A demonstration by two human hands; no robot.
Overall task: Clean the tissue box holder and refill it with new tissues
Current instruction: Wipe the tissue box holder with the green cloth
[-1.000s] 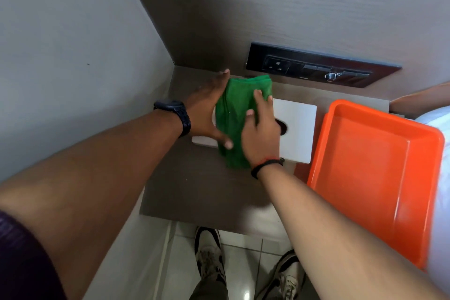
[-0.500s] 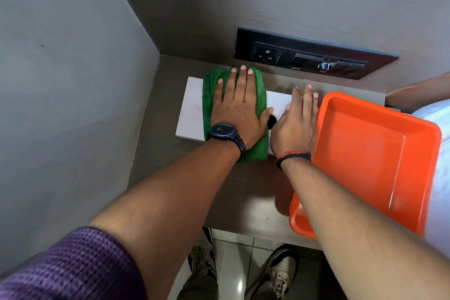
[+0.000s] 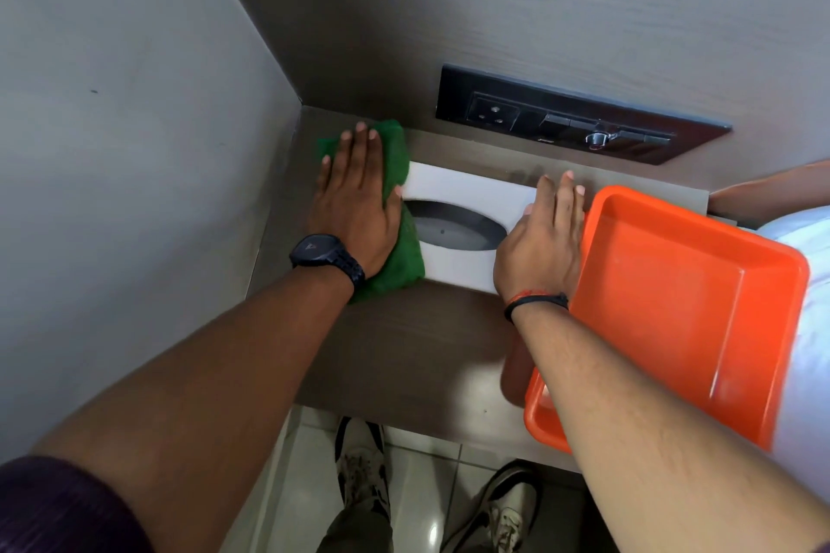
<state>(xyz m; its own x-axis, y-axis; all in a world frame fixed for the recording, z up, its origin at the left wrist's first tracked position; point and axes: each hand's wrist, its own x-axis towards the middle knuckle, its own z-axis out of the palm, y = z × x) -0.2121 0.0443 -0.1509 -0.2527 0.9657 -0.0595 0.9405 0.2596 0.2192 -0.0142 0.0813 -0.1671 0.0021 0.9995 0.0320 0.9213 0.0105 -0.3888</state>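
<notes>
A white tissue box holder (image 3: 467, 189) lies flat on the brown shelf (image 3: 417, 350), its dark oval opening (image 3: 453, 229) facing up and showing no tissue. My left hand (image 3: 355, 202) presses flat on a green cloth (image 3: 397, 269) at the holder's left end, fingers spread toward the back wall. My right hand (image 3: 541, 238) rests palm down on the holder's right end, fingers together, steadying it. The holder's left and right ends are hidden under the cloth and hands.
An orange plastic tray (image 3: 673, 305) sits right of the holder, overhanging the shelf's front edge and touching my right wrist. A black socket panel (image 3: 570, 117) is set in the back wall. A grey wall (image 3: 112, 148) closes the left side. My shoes (image 3: 364, 462) stand on the tiled floor below.
My left hand slid the green cloth leftward off the holder's middle to its left end, uncovering the oval opening. My right hand stayed on the right end.
</notes>
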